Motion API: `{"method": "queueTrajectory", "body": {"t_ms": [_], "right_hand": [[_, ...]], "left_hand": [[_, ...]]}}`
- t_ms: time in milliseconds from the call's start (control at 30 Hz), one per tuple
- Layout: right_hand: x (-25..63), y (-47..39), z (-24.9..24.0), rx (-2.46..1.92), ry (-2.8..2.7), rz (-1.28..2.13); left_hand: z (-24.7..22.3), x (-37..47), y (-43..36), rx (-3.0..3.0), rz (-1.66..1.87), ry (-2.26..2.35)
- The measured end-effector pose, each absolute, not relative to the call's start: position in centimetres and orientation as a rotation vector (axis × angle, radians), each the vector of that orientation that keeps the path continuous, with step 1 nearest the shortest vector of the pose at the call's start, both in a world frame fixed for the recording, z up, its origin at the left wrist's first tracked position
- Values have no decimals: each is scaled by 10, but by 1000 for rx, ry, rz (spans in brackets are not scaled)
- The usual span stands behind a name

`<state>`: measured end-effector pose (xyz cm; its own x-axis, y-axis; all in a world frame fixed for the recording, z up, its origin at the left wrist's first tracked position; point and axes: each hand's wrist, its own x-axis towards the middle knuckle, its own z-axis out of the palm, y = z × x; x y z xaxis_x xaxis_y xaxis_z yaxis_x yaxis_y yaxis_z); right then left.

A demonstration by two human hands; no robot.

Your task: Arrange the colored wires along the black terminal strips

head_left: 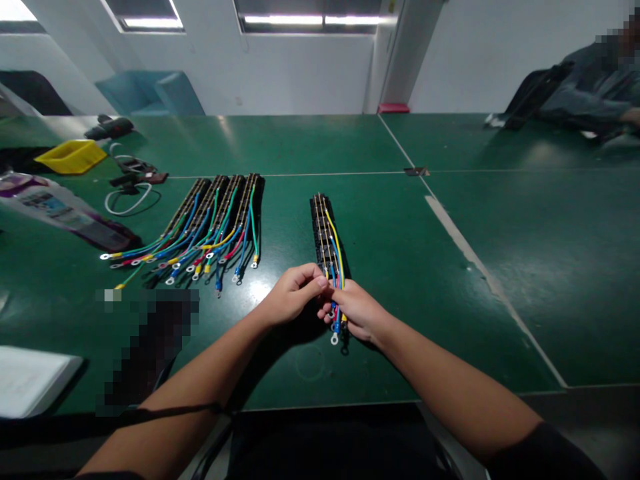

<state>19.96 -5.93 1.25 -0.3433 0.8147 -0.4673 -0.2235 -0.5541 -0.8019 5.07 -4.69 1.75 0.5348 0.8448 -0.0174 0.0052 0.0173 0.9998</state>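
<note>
A long black terminal block (320,227) with brass-coloured bars lies on the green table in front of me. Yellow, blue and red wires (339,250) run along it toward me, ending in ring lugs (335,338) that stick out below my hands. My right hand (363,308) is closed around the wires near the block's near end. Thumb and forefinger of my left hand (300,290) are pinched together at that same end, touching the right hand; what they grip is hidden. To the left, several similar wired terminal blocks (245,200) lie side by side, their coloured wires fanned toward me.
At the left are a plastic packet (65,210), a yellow bin (73,157), a white cable (131,210) and a dark tool (110,127). A white box (35,380) lies at the near left, beside a blurred-out dark object. A person (580,87) sits at the far right.
</note>
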Motion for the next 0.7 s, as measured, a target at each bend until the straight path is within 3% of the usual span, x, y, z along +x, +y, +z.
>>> {"method": "queueTrajectory", "body": {"t_ms": [700], "right_hand": [[198,-63,17,-1195,-947,1902]], "left_hand": [[22,52,-50,1399,780,751]]}}
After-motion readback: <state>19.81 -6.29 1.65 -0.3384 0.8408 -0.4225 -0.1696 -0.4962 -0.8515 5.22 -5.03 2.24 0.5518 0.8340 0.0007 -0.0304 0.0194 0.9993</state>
